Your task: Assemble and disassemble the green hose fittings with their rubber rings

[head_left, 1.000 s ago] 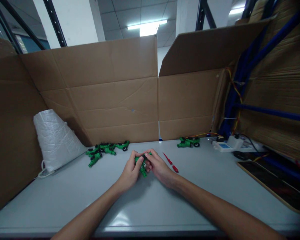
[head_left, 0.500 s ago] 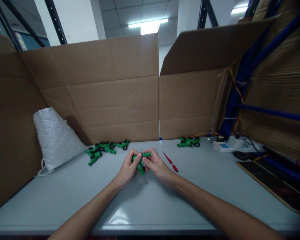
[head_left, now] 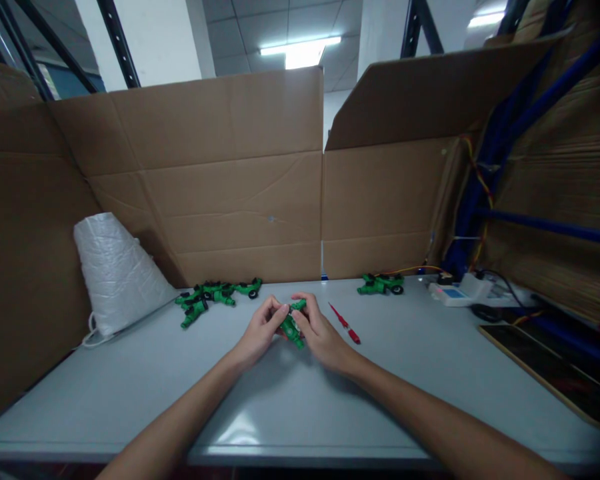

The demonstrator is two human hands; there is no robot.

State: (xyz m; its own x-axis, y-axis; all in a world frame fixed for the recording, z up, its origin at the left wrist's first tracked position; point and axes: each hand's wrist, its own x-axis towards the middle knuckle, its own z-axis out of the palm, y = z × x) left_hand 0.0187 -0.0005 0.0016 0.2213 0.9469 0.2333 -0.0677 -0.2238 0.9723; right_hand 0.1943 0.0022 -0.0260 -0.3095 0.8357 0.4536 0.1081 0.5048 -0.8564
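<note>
Over the middle of the table, both hands grip one small green toy vehicle [head_left: 293, 331]. My left hand [head_left: 263, 327] is closed on its left side, the thumb pressed on top. My right hand [head_left: 319, 331] pinches it from the right, thumb and fingers near its upper end. The fingers hide much of the toy, and its wheels cannot be made out. Just right of my right hand lies a red screwdriver [head_left: 345, 324], slanting on the table.
Several green toy vehicles [head_left: 220, 293] are bunched at the back left, with more green toys [head_left: 380, 285] at the back right. A white padded bag [head_left: 120, 277] leans at left. A power strip [head_left: 455, 293] and a dark panel [head_left: 540, 370] lie at right. Cardboard walls [head_left: 230, 200] surround the table [head_left: 180, 390].
The toy has turned in my hands, its lower end swinging right, and shows more of its green body. The whole view has shifted slightly.
</note>
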